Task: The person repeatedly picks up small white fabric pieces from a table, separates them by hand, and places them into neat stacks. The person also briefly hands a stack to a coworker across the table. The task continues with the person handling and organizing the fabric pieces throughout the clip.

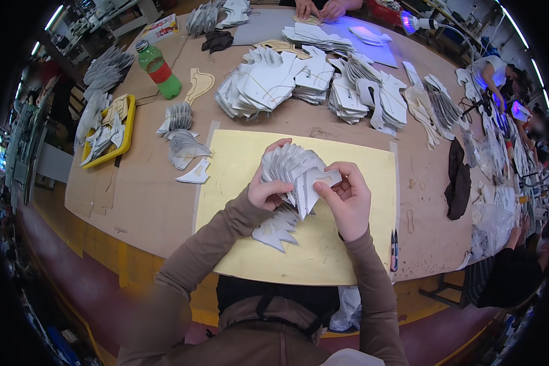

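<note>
My left hand [267, 189] grips a fanned stack of grey-white cut pieces [290, 165] above a pale yellow mat [238, 201]. My right hand [348, 198] pinches one piece [316, 181] at the front of that fan, thumb on its face. The lower end of the fan [273, 229] spreads down onto the mat below my left wrist. Both sleeves are brown.
Bundles of similar white pieces [268, 85] lie across the far table. A green bottle [160, 68] and a yellow tray [127, 137] sit at left. Small grey stacks [183, 146] lie beside the mat. A pen-like tool [394, 247] rests at right. Another person's hands [320, 8] work opposite.
</note>
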Demonstrator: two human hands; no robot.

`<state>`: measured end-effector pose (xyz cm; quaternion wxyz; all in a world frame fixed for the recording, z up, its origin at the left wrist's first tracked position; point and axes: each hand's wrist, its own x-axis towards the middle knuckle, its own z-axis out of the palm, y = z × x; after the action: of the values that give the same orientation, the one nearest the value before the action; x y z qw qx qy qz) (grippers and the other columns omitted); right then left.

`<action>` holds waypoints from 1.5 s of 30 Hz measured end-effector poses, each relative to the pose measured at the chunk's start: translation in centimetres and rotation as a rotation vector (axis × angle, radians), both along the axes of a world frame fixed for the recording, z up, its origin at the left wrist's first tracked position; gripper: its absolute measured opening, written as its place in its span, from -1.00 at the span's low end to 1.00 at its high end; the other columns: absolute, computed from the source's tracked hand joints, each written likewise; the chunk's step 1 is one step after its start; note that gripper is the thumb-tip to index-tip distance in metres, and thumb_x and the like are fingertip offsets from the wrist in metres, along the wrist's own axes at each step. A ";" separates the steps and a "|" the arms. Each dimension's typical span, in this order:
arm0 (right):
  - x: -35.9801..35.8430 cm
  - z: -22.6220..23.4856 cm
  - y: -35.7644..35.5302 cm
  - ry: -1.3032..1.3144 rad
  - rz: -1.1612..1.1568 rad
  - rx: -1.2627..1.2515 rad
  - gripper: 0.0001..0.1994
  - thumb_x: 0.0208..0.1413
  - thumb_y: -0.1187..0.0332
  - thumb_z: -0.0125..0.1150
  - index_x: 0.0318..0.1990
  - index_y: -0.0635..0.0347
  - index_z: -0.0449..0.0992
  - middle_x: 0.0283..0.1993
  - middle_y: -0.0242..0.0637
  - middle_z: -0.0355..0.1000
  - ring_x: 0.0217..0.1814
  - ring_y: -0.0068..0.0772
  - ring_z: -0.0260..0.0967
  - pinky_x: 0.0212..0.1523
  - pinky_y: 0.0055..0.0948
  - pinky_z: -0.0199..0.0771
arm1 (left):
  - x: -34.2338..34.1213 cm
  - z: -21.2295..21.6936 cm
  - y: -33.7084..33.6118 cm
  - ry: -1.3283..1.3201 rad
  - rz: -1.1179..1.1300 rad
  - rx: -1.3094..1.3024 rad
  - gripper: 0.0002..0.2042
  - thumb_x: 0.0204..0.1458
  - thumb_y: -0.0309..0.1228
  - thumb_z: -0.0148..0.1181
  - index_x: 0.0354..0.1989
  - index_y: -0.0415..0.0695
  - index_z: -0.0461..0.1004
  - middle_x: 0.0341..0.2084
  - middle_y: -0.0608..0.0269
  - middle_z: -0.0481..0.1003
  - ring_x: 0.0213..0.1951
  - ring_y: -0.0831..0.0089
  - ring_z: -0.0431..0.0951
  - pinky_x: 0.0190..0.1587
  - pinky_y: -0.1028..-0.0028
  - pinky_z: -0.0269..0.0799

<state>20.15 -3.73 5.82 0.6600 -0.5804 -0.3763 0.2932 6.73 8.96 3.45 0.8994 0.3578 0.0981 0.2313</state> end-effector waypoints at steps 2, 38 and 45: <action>-0.2 -0.2 -0.2 0.050 0.001 -0.013 -0.71 -0.02 0.61 0.26 -0.12 0.35 0.38 -0.18 -0.30 0.34 -0.20 -0.58 0.38 -0.20 -0.60 0.41 | 0.1 0.3 -0.3 0.001 0.040 -0.076 -0.19 -0.17 -0.63 0.15 0.32 -0.14 -0.10 0.03 0.17 0.25 0.07 0.36 0.33 0.13 0.37 0.27; -0.6 0.3 0.0 0.377 -0.168 0.123 -0.77 0.11 0.58 0.13 -0.07 0.45 0.42 -0.24 -0.21 0.42 -0.28 -0.54 0.41 -0.22 -0.53 0.56 | 0.1 0.0 0.3 0.188 0.300 0.278 -0.25 -0.20 -0.67 0.23 0.23 -0.17 0.03 0.03 0.17 0.30 0.09 0.40 0.34 0.14 0.41 0.27; -0.1 0.2 0.1 0.287 -0.200 -0.024 -0.75 0.08 0.58 0.16 -0.07 0.45 0.41 -0.21 -0.19 0.42 -0.22 -0.53 0.41 -0.23 -0.56 0.56 | -0.1 0.5 0.0 0.243 0.308 0.467 -0.28 -0.16 -0.62 0.26 0.23 -0.21 0.04 0.04 0.17 0.30 0.08 0.41 0.32 0.17 0.40 0.21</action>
<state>20.06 -3.67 6.02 0.7259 -0.5749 -0.2150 0.3105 6.58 8.94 3.95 0.7287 0.5609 0.2022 0.3369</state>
